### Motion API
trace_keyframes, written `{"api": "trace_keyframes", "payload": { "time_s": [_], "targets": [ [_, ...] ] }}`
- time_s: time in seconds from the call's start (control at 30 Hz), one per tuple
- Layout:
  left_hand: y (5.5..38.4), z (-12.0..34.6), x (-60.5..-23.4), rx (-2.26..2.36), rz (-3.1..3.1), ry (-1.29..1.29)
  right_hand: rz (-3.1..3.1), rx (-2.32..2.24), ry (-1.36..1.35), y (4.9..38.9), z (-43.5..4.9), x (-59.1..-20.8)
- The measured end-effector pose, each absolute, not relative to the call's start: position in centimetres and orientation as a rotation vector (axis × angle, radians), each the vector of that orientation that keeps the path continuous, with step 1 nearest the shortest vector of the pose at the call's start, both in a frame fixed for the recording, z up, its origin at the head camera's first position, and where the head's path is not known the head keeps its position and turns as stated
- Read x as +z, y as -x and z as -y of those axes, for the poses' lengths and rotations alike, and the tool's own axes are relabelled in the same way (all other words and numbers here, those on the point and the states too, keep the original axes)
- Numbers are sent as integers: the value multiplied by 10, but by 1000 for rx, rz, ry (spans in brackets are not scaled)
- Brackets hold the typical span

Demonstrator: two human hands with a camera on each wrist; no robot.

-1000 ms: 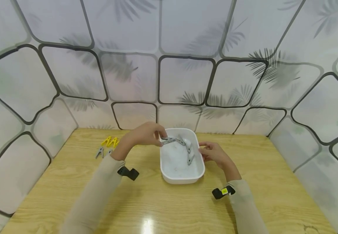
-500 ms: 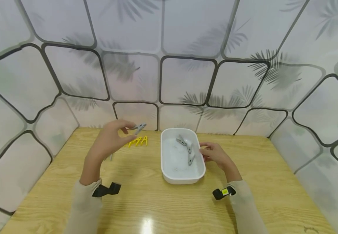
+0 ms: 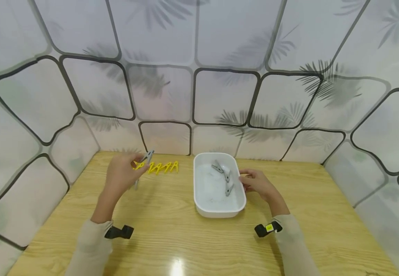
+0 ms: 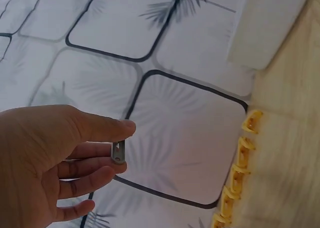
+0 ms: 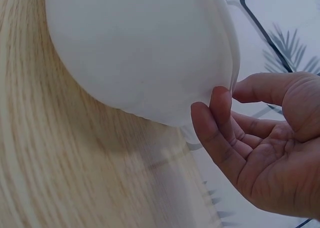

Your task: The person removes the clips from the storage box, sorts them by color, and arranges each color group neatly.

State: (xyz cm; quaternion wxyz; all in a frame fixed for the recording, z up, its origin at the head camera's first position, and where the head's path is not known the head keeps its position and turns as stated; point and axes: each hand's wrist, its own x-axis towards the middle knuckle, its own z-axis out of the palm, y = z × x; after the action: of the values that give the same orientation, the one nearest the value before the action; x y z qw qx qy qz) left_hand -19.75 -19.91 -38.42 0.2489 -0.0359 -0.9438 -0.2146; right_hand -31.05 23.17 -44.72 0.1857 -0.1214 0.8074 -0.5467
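My left hand pinches a grey clothespin between thumb and fingers, raised over the left part of the table. Only one end of that clothespin shows in the left wrist view. Just beyond the hand, a row of yellow clothespins stands on the table. Part of a grey clothespin peeks out below the hand, the rest hidden. My right hand grips the right rim of a white basin, fingertips against its outer wall in the right wrist view. Three grey clothespins lie inside the basin.
A wooden table carries everything. Patterned sheeting rises along its back and sides, close behind the basin and the yellow row. Black camera straps sit on both wrists.
My left hand lifts the grey clothespin out of the basin and carries it left, beside the yellow row. The basin now holds one fewer. My right hand stays at the rim.
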Motion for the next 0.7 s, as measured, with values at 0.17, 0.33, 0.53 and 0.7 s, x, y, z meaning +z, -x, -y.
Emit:
{"api": "trace_keyframes", "payload": {
  "time_s": [0.17,0.33,0.53,0.7],
  "targets": [
    [203,207,-410,-499,2660,-26,-2263,-1531,338,309,-230,-446],
    [204,208,-427,-481,2782,-124,-2253,-1537,338,310,-232,-446],
    [207,210,-442,-492,2809,-166,-2249,-1541,352,311,-234,-445],
    [208,210,-446,-506,2800,-173,-2247,-1546,357,311,-234,-445]
  ]
}}
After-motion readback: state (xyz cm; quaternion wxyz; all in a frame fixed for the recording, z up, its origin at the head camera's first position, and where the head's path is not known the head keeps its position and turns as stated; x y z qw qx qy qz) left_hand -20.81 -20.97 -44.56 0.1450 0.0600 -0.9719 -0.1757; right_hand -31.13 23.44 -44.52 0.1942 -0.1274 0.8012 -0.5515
